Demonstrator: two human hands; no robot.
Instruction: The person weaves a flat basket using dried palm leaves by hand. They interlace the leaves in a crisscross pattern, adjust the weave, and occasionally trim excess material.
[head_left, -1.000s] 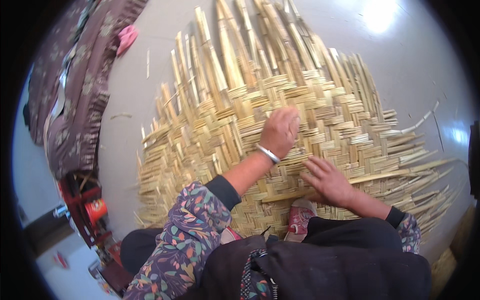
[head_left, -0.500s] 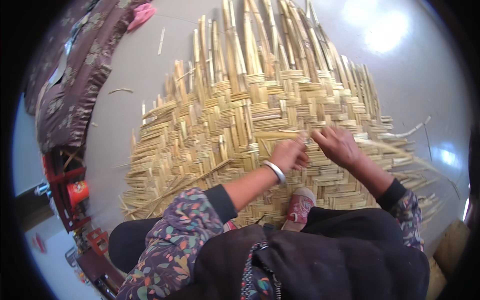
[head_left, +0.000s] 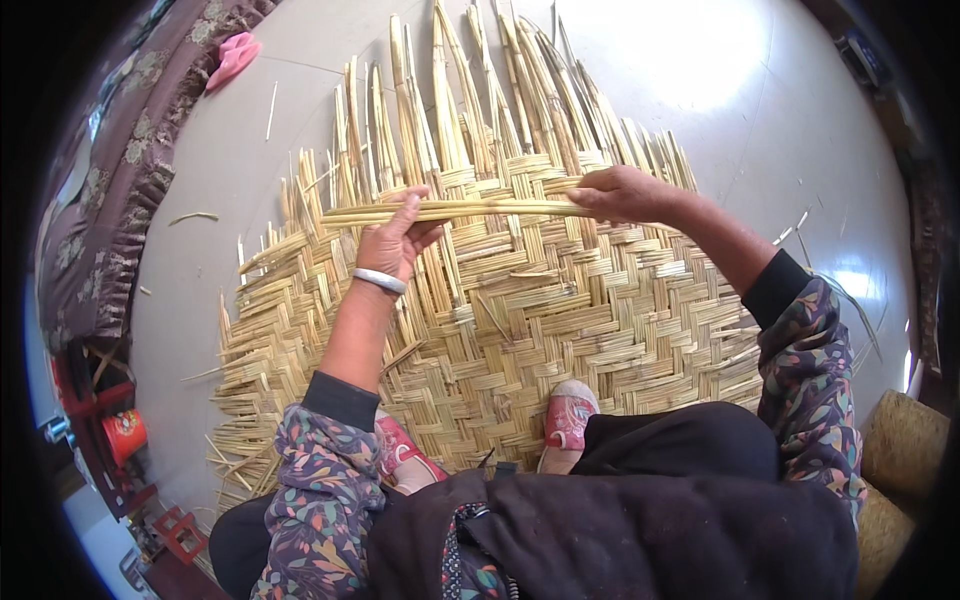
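Observation:
A small bundle of flat, yellowish reed strips (head_left: 500, 208) stretches level between my two hands, above a large woven reed mat (head_left: 600, 310). My left hand (head_left: 396, 238), with a pale bangle at the wrist, is closed around the bundle between thumb and fingers, and its left ends stick out past the hand. At the right end, my right hand (head_left: 622, 194) pinches the strips with its fingers curled. Long unwoven reeds (head_left: 455, 90) fan out from the mat's far edge. Whether the strips are tucked into the weave anywhere is hard to tell.
My feet in red shoes (head_left: 572, 420) rest on the mat. At the far left hangs a dark flowered cloth (head_left: 130, 170) with a pink cloth (head_left: 234, 60) near it. A red container (head_left: 125, 436) stands at the left. Loose stalks (head_left: 840, 290) lie at the right.
Both hands have moved farther away over the mat and apart from each other, with the left going left. The strips are now stretched straight between them.

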